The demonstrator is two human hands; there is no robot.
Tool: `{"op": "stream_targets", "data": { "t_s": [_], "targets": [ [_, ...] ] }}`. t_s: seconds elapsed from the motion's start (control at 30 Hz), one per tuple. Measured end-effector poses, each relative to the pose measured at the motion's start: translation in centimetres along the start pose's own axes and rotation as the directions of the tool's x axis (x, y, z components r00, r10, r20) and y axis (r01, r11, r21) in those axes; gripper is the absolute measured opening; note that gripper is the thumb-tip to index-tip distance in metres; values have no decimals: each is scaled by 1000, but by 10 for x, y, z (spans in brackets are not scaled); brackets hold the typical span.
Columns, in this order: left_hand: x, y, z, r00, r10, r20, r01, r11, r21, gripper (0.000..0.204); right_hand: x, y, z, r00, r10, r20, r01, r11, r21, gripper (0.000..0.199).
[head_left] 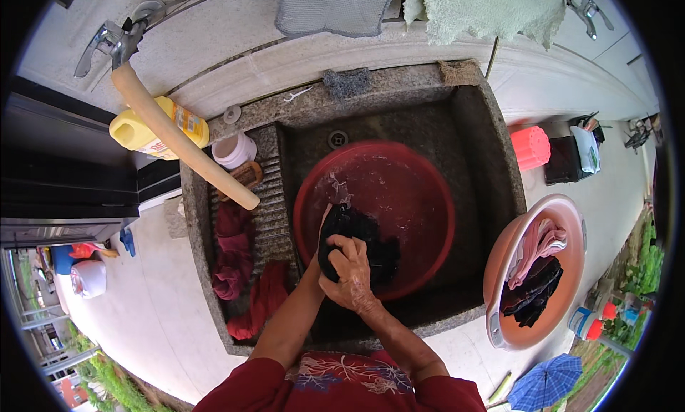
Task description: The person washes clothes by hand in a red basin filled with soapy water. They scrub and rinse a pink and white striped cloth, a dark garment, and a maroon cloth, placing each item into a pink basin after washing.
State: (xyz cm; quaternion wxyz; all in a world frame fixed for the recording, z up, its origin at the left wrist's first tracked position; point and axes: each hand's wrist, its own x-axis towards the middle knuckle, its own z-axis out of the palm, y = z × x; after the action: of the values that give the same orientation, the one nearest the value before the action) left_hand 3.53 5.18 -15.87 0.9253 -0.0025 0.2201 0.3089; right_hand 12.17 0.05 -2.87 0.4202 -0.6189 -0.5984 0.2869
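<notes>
There are two plastic basins [452,212] [531,335], at the centre and four o'clock, two scrubbing pads [346,84] [460,72] at twelve and one, two wall taps [127,44] [587,14] at ten and two, one yellow jug [132,132] at ten, and one blue umbrella [544,383] near five.

Blue umbrella [546,382] – open, grey cloth [334,9] – hanging

A black cloth [362,224] is bunched into a thick, crumpled wad above the near left part of the red basin [452,223], close to its rim. Looser folds spread from the wad toward the basin's near right edge; its full shape is hidden in the creases.
</notes>
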Motion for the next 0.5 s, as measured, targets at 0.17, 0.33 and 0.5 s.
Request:
{"op": "stream_targets", "data": {
  "t_s": [0.17,0.33,0.5],
  "targets": [
    [-34,-11,-7,989,148,-11,-133,916,379,41,2,-12,18,970,-204,-133,161,947,-278,27],
    [-13,-6,-33,920,365,144,-333,532,779,28,34,-16,14,902,-345,-259,268,919,-289,24],
    [-1,-6,30,918,387,-86,-206,651,731,26,57,11,7,884,-302,-357,234,947,-222,22]
  ]
}}
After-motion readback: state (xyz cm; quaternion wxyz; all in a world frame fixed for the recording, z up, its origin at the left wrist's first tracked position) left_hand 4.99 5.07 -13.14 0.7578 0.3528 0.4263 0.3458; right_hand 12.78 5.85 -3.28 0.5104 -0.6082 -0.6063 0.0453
